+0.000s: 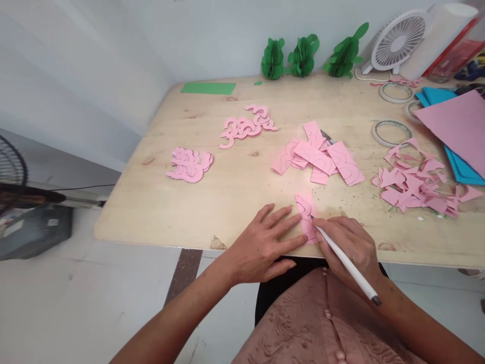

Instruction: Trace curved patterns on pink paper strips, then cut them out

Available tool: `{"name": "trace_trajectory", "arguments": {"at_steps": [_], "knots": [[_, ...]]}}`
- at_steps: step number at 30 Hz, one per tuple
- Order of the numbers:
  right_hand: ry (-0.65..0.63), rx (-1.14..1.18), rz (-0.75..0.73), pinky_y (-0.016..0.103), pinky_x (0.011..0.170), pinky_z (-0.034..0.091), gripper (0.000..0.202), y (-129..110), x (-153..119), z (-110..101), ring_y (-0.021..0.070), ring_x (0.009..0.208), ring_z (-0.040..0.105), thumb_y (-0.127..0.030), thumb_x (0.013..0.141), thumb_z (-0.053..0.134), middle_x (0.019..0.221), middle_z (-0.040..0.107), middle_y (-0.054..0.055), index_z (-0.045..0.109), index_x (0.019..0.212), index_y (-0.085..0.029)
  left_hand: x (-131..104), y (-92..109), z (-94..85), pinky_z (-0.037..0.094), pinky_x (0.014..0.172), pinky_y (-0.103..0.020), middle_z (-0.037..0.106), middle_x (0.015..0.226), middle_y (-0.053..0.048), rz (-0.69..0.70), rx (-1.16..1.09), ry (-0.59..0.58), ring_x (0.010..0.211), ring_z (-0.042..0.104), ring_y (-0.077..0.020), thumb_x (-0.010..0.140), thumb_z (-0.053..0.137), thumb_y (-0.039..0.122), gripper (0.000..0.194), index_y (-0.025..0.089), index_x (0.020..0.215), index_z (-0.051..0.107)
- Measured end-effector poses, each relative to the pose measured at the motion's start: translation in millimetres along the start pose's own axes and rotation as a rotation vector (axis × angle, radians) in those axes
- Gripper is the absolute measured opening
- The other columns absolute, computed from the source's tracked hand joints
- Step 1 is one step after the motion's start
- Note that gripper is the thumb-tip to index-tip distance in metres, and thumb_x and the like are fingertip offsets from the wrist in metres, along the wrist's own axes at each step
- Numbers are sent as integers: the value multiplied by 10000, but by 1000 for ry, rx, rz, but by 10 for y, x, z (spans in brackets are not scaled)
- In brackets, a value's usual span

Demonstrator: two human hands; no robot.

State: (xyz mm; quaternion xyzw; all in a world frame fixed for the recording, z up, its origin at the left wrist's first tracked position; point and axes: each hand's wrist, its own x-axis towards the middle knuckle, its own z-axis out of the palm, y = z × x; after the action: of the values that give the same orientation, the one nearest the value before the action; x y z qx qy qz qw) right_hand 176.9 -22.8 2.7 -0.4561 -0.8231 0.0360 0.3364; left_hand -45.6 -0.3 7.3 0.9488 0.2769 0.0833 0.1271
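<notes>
A small pink paper strip [307, 233] with curved dark lines drawn on it lies at the table's front edge. My left hand [267, 242] rests flat with fingers spread, two fingertips on the strip's left side. In my right hand [350, 247] is a white pen [346, 260], its dark tip touching the strip near its right edge. Just beyond lies a loose pile of pink paper pieces [316, 156] with drawn curves, and something dark partly hidden beneath them. To the left are cut wavy pink shapes [246, 126] and a neater stack of scalloped pink pieces [189, 164].
Pink scraps [413, 184] heap on the right, near tape rolls [392, 134] and pink and blue sheets [458, 131]. Green folded-paper figures [273, 59] and a small white fan [399, 43] stand along the wall. A green strip [208, 88] lies at the back left.
</notes>
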Motion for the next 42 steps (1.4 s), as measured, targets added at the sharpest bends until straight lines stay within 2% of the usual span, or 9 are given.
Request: {"name": "trace_trajectory", "arguments": {"at_steps": [8,13,19,31,42], "knots": [[11,26,16,364,713,521,237,21,-25,17,222,777,662,-99,846,550,826,727,83,657,1052,-152,-14,-59,-13,215,1125,-550,409,1473,-90,21,5,9,1383,313,-319,907,501,461,438,275,1302,530],[6,22,5,368,705,522,256,29,-34,21,226,783,659,-83,835,562,842,724,93,638,1070,-148,-8,-112,-29,193,1128,-555,356,1506,-89,52,25,-41,1397,286,-320,921,468,459,450,276,1332,497],[1,12,11,362,688,521,267,23,-25,17,222,767,662,-101,848,546,826,726,80,639,1089,-169,-2,-171,-36,182,1127,-561,300,1535,-83,96,66,-69,1411,255,-327,888,529,395,461,290,1335,481],[-4,4,-14,371,685,524,269,22,-15,12,226,762,653,-87,833,556,830,722,91,623,1087,-150,-4,-180,-31,188,1117,-572,327,1522,-80,109,55,-63,1404,268,-329,891,508,379,445,290,1326,485],[3,2,-1,383,707,529,299,19,-30,28,231,792,642,-62,817,581,841,722,94,612,1103,-147,-22,-194,-21,151,1121,-592,285,1540,-89,101,21,-71,1414,233,-345,884,518,390,487,293,1358,458]]}}
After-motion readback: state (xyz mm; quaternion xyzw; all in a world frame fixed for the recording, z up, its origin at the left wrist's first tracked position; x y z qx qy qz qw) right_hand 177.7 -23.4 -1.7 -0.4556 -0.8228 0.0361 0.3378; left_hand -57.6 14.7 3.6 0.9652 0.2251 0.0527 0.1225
